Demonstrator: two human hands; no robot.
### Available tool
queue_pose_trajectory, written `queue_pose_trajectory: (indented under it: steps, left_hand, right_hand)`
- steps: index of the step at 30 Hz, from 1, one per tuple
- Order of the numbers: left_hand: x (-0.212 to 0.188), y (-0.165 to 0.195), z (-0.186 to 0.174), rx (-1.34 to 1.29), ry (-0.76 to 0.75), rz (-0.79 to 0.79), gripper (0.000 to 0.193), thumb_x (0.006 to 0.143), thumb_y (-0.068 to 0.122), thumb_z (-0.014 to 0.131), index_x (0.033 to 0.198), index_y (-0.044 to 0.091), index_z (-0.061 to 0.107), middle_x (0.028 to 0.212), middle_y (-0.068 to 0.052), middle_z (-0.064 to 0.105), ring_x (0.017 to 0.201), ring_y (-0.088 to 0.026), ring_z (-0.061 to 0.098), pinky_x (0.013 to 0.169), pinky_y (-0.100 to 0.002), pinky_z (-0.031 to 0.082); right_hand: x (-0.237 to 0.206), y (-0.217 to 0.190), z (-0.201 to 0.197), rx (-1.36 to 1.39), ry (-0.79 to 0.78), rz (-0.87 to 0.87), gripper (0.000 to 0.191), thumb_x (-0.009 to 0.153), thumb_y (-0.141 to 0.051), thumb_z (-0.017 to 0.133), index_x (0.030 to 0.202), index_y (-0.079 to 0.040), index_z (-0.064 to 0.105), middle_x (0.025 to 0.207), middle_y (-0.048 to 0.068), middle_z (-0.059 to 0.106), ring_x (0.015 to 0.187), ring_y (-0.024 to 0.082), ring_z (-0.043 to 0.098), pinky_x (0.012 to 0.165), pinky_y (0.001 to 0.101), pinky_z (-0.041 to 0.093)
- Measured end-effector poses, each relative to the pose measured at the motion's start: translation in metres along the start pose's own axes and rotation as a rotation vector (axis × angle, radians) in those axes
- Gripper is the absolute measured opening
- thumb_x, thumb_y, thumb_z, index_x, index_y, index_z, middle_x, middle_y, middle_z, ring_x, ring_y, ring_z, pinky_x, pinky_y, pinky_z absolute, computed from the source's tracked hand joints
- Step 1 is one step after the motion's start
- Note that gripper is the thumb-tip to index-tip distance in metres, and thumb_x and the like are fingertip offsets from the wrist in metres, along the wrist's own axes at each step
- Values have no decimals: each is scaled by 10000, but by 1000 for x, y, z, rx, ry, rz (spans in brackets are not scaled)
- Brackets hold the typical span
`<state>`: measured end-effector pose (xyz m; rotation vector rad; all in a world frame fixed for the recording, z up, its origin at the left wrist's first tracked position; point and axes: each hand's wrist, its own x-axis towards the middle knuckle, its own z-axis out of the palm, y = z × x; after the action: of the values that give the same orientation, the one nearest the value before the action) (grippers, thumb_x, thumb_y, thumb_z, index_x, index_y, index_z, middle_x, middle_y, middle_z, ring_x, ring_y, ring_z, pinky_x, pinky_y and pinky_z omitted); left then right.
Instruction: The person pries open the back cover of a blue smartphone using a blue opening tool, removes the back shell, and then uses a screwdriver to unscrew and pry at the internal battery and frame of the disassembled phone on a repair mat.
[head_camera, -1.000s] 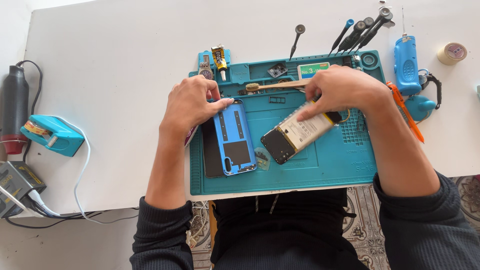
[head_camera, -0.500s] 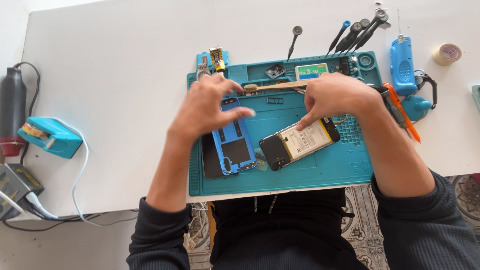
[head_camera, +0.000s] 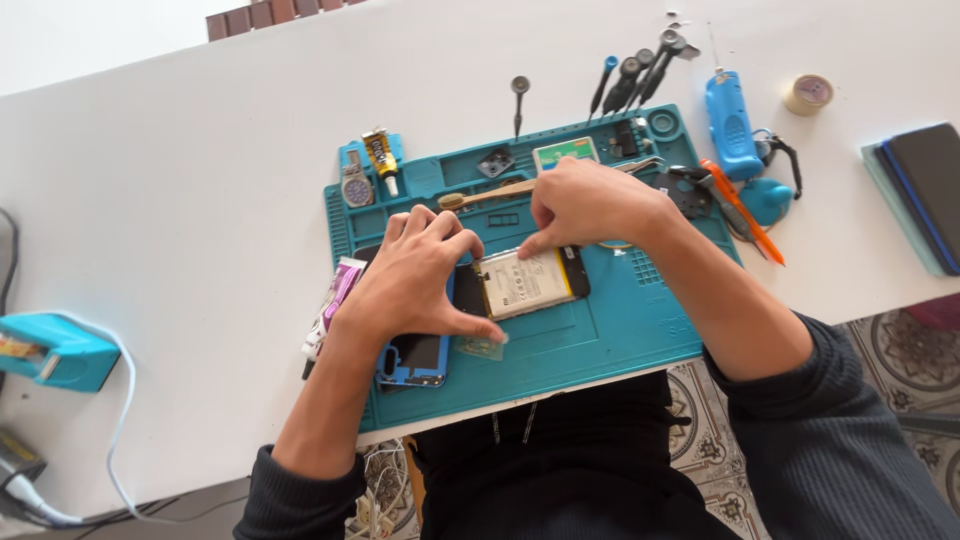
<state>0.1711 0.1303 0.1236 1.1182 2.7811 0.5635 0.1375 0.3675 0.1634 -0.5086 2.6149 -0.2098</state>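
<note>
Since the earlier frame both hands have drawn together over the phone (head_camera: 530, 283), which now lies flatter across the mat (head_camera: 610, 330), its pale battery facing up. Left hand (head_camera: 415, 285) has slid right off the blue cover (head_camera: 412, 360); its thumb and forefinger are spread apart in a wide arc, the thumb tip pressing the mat just below the phone's left end and the forefinger reaching toward its top corner. Whether those fingers actually pinch the phone's edge is hard to tell from this angle. Right hand (head_camera: 590, 205) sits just above the phone, fingers curled together, the forefinger tip pressing down on the phone's upper edge.

Under the left palm the blue cover shows only at its lower end. A small clear square piece (head_camera: 482, 347) lies just below the left thumb. Left of that wrist a pink-and-white packet (head_camera: 333, 305) overhangs the mat's edge. Beyond the right knuckles lie a wooden-handled brush (head_camera: 490, 193), a glue tube (head_camera: 381, 158) and a wristwatch (head_camera: 356, 187). Farther right are an orange tool (head_camera: 742, 210), a blue electric tool (head_camera: 731, 125) and a tape roll (head_camera: 808, 94).
</note>
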Motion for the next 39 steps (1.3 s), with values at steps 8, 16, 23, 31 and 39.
queue_pose_trajectory:
  steps: [8, 16, 23, 31, 39]
  left_hand:
    - [3, 15, -14, 125, -4, 10, 869, 552, 678, 879, 1126, 51, 698, 1092, -112, 643, 1144, -298, 515, 1040, -488, 364]
    - [25, 12, -38, 74, -108, -188, 878, 436, 581, 937, 1206, 222, 714, 1136, -35, 641, 1152, -252, 500, 1061, -435, 367]
    - [52, 3, -35, 98, -117, -270, 927, 396, 498, 951, 1268, 300, 707, 1174, -3, 630, 1248, -248, 449, 1104, -429, 311]
    - [76, -12, -9, 17, -117, -228, 848, 453, 453, 962, 1244, 279, 709, 1209, -23, 611, 1288, -254, 422, 1126, -441, 288]
    - [86, -12, 8, 35, -153, -271, 793, 476, 404, 960, 1229, 301, 733, 1219, 28, 617, 1310, -241, 407, 1146, -429, 296]
  right_hand:
    - [-12, -16, 2, -216, 227, -2, 530, 803, -577, 763, 760, -50, 746, 690, 142, 700, 705, 320, 708, 617, 450, 563]
    - [-9, -35, 21, 44, -32, -577, 473, 689, -526, 831, 842, -83, 768, 752, 91, 724, 721, 294, 714, 630, 432, 559]
    - [-1, -15, 36, -102, 69, -662, 672, 603, -433, 913, 1027, 37, 686, 778, 89, 703, 708, 303, 712, 581, 429, 557]
    - [11, 18, 53, -45, 70, -701, 453, 666, -325, 886, 931, 1, 716, 745, 94, 685, 705, 297, 705, 580, 444, 550]
    - [18, 28, 59, -37, 106, -650, 317, 693, -187, 811, 867, 51, 694, 643, 105, 645, 582, 301, 673, 515, 430, 526]
